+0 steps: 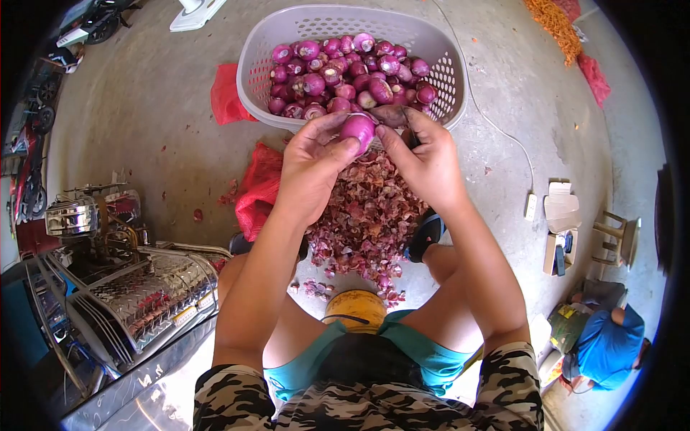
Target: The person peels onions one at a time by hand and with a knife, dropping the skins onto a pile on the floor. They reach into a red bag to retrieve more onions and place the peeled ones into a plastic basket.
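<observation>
Left fingers (338,153) hold 1 purple onion (358,130).

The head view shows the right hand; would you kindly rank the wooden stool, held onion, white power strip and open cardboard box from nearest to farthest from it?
From the right hand:
1. Held onion, at its fingertips, in the left hand.
2. White power strip, on the floor, right side.
3. Open cardboard box, right of the strip.
4. Wooden stool, farther right.

Observed smooth, glossy skin on held onion (358,131), matt plastic on basket (251,65). Noted papery peelings (370,212), shiny embossed metal panel (159,281), dull concrete floor (169,129).
</observation>
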Demonstrator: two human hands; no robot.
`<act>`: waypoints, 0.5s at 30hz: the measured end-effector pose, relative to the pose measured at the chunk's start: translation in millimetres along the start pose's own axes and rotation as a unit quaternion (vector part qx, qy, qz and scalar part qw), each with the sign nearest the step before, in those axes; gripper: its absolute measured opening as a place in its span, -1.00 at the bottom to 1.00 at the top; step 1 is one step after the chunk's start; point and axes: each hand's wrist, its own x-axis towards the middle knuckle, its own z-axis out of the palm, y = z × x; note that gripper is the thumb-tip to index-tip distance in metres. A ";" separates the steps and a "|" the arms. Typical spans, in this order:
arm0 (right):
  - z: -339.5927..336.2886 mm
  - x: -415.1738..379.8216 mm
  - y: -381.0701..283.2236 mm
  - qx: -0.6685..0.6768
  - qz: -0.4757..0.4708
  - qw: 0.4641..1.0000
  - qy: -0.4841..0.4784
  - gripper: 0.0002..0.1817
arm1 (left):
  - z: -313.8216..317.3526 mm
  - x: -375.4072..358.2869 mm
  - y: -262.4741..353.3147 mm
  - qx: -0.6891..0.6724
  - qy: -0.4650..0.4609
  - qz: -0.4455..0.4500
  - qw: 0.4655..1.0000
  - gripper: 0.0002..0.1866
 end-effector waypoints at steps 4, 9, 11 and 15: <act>1.0 -1.7 -4.8 -0.087 -0.027 0.995 0.026 -0.78 | 0.0 -0.9 4.1 0.002 -0.010 -0.017 1.000 -0.58; 3.6 -2.0 -6.5 -0.108 -0.026 0.992 0.057 -0.83 | 0.0 -0.7 3.1 0.014 -0.012 -0.008 1.000 -0.56; 5.7 -3.4 -2.0 -0.048 0.021 0.997 0.054 -0.84 | -1.7 0.4 3.4 0.038 -0.020 0.006 0.999 -0.55; 5.1 -4.3 1.1 0.022 0.055 0.997 0.043 -0.79 | -2.9 0.9 4.1 0.092 -0.033 0.044 0.994 -0.55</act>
